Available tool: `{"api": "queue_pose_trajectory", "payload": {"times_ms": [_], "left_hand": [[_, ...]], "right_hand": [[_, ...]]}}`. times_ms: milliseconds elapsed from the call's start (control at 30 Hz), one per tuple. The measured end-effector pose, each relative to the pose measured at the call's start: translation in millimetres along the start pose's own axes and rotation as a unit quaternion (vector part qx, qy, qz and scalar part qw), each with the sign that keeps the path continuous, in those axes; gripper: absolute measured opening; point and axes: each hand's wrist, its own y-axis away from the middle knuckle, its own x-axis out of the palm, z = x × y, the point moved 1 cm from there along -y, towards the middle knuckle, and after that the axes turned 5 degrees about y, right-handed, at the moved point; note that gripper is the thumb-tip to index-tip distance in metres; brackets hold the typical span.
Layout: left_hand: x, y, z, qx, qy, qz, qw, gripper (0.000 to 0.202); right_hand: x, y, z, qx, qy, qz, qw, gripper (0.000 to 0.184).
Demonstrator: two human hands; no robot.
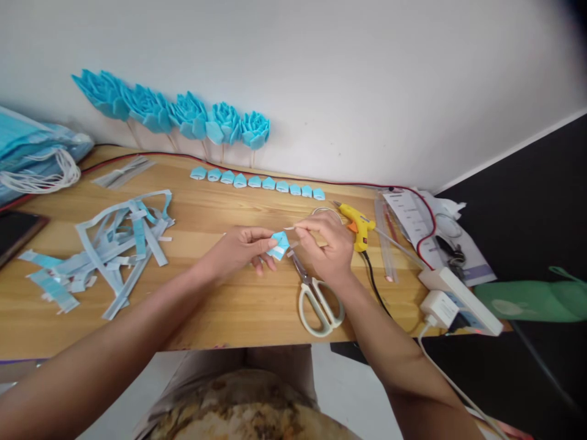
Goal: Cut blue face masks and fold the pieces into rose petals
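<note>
Between the thumb and fingers of my left hand [245, 249] is a folded blue fabric petal [279, 245] with a white patch at its lower edge. My right hand [326, 243] is closed in a pinch on a thin pale strip [288, 228], whose tip points toward the petal. Just below my right hand, white-handled scissors [318, 305] lie on the table, their blades partly hidden. A row of several similar folded petals [254, 181] lies behind my hands. Beyond my right hand rests a yellow glue gun [360, 226].
Several blue fabric flowers [188, 116] on sticks lean against the wall. Cut blue and white strips [114, 250] are heaped at left, near a phone [21, 235] and bagged blue material [39, 146]. At right are a power strip [461, 299], papers [408, 214] and a green bottle [527, 299].
</note>
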Motion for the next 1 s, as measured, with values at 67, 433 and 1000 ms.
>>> {"api": "queue_pose_trajectory", "payload": {"times_ms": [67,433,1000], "left_hand": [[-0.3,-0.3,-0.6,-0.006,0.025,0.010,1.000,0.037],[0.0,1.4,-1.3,-0.017,0.035,0.023,0.999,0.049],[-2.8,2.7,-1.7,0.021,0.051,0.029,0.998,0.057]], "right_hand": [[0.2,0.4,0.0,-0.036,0.012,-0.001,0.999,0.014],[-0.7,-0.3,3.3,-0.127,0.040,0.054,0.990,0.012],[0.0,1.5,0.3,-0.144,0.040,0.086,0.985,0.019]]}}
